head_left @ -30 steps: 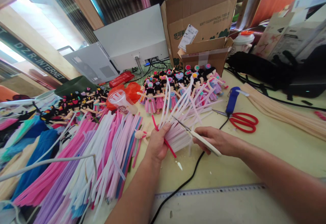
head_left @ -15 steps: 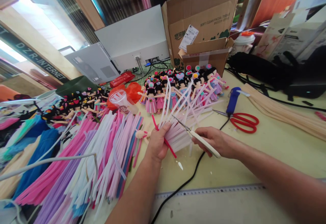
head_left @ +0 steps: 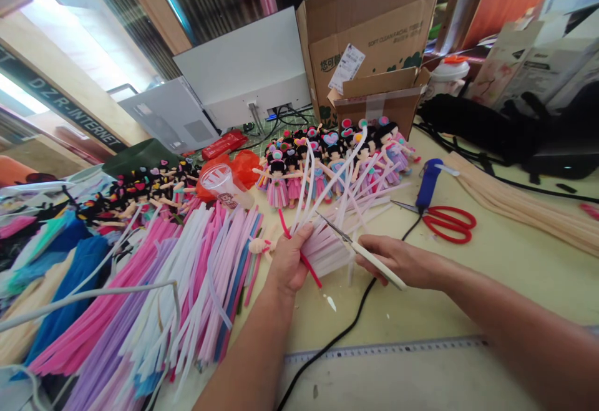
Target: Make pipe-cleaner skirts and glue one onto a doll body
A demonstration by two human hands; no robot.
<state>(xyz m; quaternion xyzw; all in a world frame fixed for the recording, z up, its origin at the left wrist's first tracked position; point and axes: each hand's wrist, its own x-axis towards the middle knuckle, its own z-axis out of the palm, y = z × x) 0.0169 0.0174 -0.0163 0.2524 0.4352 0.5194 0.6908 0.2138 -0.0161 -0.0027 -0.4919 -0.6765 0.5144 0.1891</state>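
Note:
My left hand [head_left: 291, 260] is closed around an unfinished pipe-cleaner doll [head_left: 262, 247], whose pale head pokes out at the left of the fist. From the other side fan out long white and pale pink pipe cleaners [head_left: 334, 252]. A short red pipe cleaner [head_left: 309, 267] crosses them beside my thumb. In my right hand [head_left: 388, 258] are white-handled scissors [head_left: 344, 234], fingers wrapped round the grips. Their blades point up and left, lying over the white pipe cleaners near my left thumb; whether the blades touch any is unclear.
Finished dolls [head_left: 322, 161] stand in a crowd behind my hands. Bundled coloured pipe cleaners [head_left: 187, 286] cover the left side. To the right lie red-handled scissors [head_left: 449, 224] and a blue glue gun [head_left: 427, 185]. A black cord [head_left: 346, 333] crosses the table towards a ruler [head_left: 397, 347].
One long white pipe cleaner now bends up to the right, higher over the dolls than before. My right hand has shifted very slightly right; my left hand has barely moved.

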